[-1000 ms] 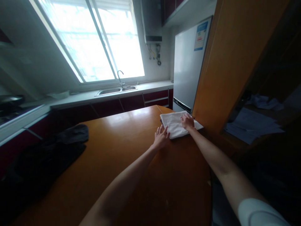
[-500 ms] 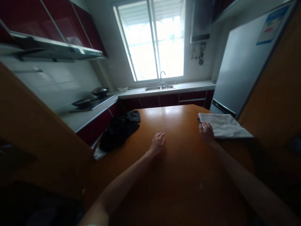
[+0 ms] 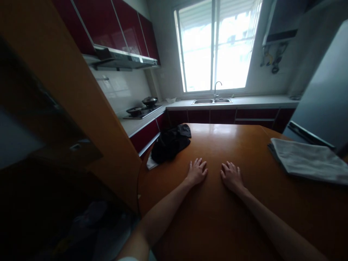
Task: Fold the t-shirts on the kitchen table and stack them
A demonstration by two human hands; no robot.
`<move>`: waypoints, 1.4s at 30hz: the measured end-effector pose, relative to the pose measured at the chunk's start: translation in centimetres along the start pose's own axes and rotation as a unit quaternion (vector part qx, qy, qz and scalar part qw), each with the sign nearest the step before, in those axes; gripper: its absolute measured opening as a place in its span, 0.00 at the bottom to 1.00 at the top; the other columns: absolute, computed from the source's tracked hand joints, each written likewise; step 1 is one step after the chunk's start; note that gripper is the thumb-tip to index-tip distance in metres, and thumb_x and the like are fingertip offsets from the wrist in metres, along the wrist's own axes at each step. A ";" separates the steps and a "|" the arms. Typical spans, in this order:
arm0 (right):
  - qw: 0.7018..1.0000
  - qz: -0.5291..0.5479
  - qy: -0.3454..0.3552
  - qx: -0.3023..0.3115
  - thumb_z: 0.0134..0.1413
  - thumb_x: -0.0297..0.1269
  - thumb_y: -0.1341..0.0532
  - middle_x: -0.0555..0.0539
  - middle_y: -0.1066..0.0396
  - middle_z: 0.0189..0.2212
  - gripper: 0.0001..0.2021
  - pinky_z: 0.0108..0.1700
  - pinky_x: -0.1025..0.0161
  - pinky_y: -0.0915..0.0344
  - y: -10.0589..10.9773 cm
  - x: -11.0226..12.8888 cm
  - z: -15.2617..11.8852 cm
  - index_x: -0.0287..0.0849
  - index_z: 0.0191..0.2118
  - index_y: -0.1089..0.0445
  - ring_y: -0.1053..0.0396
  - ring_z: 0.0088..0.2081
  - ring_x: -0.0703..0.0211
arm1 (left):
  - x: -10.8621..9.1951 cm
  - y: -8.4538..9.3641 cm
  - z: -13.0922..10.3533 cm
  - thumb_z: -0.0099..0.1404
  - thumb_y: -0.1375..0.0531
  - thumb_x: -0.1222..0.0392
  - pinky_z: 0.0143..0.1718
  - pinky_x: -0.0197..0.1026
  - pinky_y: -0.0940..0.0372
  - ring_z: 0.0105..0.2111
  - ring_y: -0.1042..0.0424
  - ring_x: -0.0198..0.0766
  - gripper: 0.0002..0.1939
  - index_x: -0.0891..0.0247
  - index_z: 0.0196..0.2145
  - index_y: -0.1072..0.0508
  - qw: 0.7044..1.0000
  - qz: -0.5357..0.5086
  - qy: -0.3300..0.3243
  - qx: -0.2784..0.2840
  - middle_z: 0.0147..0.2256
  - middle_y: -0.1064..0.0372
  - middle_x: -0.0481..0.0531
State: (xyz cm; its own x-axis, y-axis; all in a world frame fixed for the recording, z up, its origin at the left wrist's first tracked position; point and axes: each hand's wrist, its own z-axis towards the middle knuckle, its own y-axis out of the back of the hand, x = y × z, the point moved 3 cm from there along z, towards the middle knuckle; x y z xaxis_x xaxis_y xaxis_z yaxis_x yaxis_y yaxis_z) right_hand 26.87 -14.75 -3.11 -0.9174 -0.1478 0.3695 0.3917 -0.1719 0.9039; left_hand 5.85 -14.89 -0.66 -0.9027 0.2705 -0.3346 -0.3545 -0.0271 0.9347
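Both hands rest palm down on the orange-brown wooden table [image 3: 217,217], a small gap between them. My left hand [image 3: 197,172] has its fingers spread and holds nothing. My right hand [image 3: 232,176] lies flat with fingers apart, also holding nothing. To the left of my left hand, a crumpled black cloth [image 3: 170,143] sits near the table's left edge, with a bit of white material [image 3: 151,163] showing under it. A folded light grey cloth [image 3: 312,157] lies at the table's right side, with a darker layer along its left edge.
Beyond the table, a white counter [image 3: 185,104] holds a double sink [image 3: 203,102] under a window. A stove [image 3: 143,111] with two pans stands at the back left, below a range hood [image 3: 127,59]. A fridge [image 3: 323,94] rises at the right; a wooden partition [image 3: 89,108] stands left.
My right hand has left the folded light cloth's left edge and moved left onto the table beside my left hand. The view has turned left, so the surroundings appear farther right.
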 end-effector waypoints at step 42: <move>0.964 0.225 0.010 -0.144 0.65 0.45 0.52 0.35 0.31 0.57 0.25 0.63 0.45 0.41 1.3 -1.7 0.3 0.38 0.60 0.33 0.34 0.59 0.45 | -4.1 3.1 -2.8 0.73 0.45 0.60 0.49 0.37 0.33 0.45 0.25 0.39 0.15 0.58 0.50 0.21 0.933 -0.203 -0.296 -0.004 0.48 0.25 0.55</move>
State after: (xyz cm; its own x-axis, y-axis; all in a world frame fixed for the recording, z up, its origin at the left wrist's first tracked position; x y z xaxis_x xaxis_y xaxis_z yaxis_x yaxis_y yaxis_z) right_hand 28.88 -14.44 -2.48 -0.6498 -0.2879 0.7034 0.7552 -0.3493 0.5547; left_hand 7.80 -18.75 3.28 -0.4009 0.7449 -0.5334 -0.6417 0.1872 0.7438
